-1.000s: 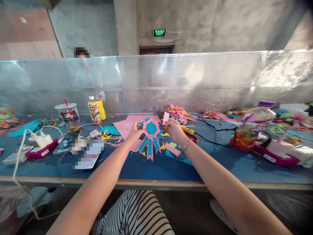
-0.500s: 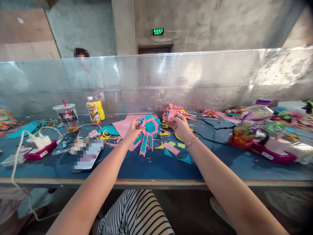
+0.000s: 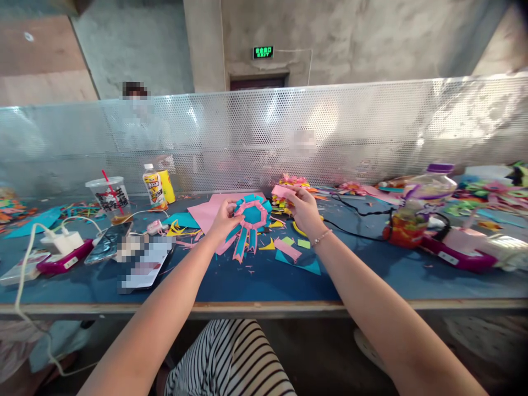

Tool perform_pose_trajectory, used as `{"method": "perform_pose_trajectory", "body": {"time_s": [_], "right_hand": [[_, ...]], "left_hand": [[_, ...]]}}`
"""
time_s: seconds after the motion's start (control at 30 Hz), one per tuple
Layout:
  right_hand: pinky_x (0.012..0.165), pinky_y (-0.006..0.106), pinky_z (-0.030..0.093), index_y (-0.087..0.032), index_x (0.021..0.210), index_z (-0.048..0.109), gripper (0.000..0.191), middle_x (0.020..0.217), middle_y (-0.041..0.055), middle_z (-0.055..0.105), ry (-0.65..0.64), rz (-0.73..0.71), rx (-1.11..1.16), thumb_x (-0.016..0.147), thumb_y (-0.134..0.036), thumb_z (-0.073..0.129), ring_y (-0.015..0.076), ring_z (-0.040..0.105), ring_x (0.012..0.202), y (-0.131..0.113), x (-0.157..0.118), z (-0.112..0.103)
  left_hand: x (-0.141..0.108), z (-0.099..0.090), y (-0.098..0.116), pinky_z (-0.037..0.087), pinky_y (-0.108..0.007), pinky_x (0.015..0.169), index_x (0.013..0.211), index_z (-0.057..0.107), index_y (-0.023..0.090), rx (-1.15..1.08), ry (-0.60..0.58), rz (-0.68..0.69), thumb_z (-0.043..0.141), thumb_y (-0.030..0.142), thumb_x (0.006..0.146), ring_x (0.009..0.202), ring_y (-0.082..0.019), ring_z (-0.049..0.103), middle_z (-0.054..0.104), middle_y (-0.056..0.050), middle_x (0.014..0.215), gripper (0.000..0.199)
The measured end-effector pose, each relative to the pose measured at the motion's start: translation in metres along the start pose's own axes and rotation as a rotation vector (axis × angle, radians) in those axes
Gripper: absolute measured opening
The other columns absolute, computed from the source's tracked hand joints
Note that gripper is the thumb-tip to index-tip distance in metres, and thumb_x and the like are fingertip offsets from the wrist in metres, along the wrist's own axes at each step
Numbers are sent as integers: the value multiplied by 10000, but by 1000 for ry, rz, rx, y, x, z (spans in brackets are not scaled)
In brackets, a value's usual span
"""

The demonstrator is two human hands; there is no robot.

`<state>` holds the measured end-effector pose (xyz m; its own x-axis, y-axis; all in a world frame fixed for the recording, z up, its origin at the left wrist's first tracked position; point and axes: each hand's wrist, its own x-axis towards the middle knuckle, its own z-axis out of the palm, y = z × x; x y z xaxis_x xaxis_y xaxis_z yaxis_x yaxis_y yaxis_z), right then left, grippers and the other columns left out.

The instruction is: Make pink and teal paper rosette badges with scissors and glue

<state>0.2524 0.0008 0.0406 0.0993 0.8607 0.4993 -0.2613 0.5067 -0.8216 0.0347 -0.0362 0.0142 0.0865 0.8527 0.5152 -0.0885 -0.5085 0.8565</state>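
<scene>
My left hand (image 3: 226, 220) grips the left side of a folded paper ring (image 3: 259, 225), made of pink and blue pieces with forked strips hanging from its lower edge. My right hand (image 3: 306, 213) pinches a small pink piece of paper (image 3: 282, 191) between thumb and fingers, to the right of the ring and apart from it. Behind that hand lies a pile of pink, yellow and orange paper pieces (image 3: 293, 181). A pink paper sheet (image 3: 201, 213) lies beyond my left hand. Pink, green and blue scraps (image 3: 289, 250) are scattered below my right hand.
On the left stand a plastic cup with a red straw (image 3: 111, 199), a drink bottle (image 3: 153, 187), a phone (image 3: 148, 269) and a purple power strip (image 3: 66, 259). A purple-capped jug (image 3: 424, 203) stands at right. Behind the table runs a perforated metal screen (image 3: 247, 140), a person beyond it.
The pink paper in my right hand has turned from upright to lying more sideways and shifted slightly left. My left hand still holds the ring. The whole view has shifted a little.
</scene>
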Motion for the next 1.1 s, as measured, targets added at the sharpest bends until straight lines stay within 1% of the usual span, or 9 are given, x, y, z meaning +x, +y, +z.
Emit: {"method": "perform_pose_trajectory", "body": {"time_s": [0.1,0.17,0.27,0.37,0.47,0.53,0.7,0.87,1.1], "right_hand": [[467,176,377,-209,846,550,283,693,-38,532,39,-38,-19,610,-307,672,59,482,552,1,2,-2],[458,175,370,-204,846,548,298,685,-41,529,42,-40,-43,600,-306,680,59,476,544,2,4,-4],[453,167,370,-195,842,560,285,690,-39,537,24,-27,-109,602,-292,679,58,480,548,7,4,-5],[504,172,423,-184,807,562,248,694,-30,558,-40,40,-146,606,-273,678,71,526,593,10,0,-1],[612,222,487,-181,772,549,232,706,-16,589,-152,131,-91,604,-261,688,102,579,656,10,-7,5],[628,240,498,-181,747,544,215,688,-16,592,-210,173,-61,608,-255,691,104,584,638,8,-13,11],[532,211,474,-182,696,551,190,608,-36,573,-258,231,-48,589,-225,702,85,546,537,5,-23,23],[485,187,444,-181,710,567,213,619,-36,587,-304,254,-14,567,-223,719,81,544,535,3,-27,27],[530,208,481,-176,715,579,178,650,-9,618,-383,335,53,584,-199,698,91,559,541,0,-27,26]], "left_hand": [[0,0,0,408,-200,565,976,460,221,1,34,-39,678,144,588,653,-82,514,533,30,792,452],[1,-1,-2,411,-199,557,990,477,223,-27,61,-81,699,156,568,657,-83,523,539,22,827,481],[2,-1,-4,408,-194,547,975,500,225,-140,61,-130,711,166,564,625,-68,516,521,36,799,466],[3,-1,-2,417,-202,563,938,495,219,-260,45,-147,725,152,551,621,-70,523,517,47,749,455],[2,0,1,420,-205,563,915,478,215,-325,25,-173,738,150,542,627,-80,537,530,46,722,459],[1,0,3,415,-199,548,921,472,220,-323,18,-212,746,155,537,625,-83,543,537,45,720,476],[-2,3,4,397,-180,515,930,461,240,-269,35,-271,754,170,524,627,-83,557,547,51,746,506],[-2,5,2,405,-175,522,920,462,237,-223,85,-259,749,179,525,637,-73,552,545,54,795,491],[0,5,-1,399,-179,503,905,470,234,-210,109,-228,756,205,522,642,-85,556,557,44,806,479]]}}
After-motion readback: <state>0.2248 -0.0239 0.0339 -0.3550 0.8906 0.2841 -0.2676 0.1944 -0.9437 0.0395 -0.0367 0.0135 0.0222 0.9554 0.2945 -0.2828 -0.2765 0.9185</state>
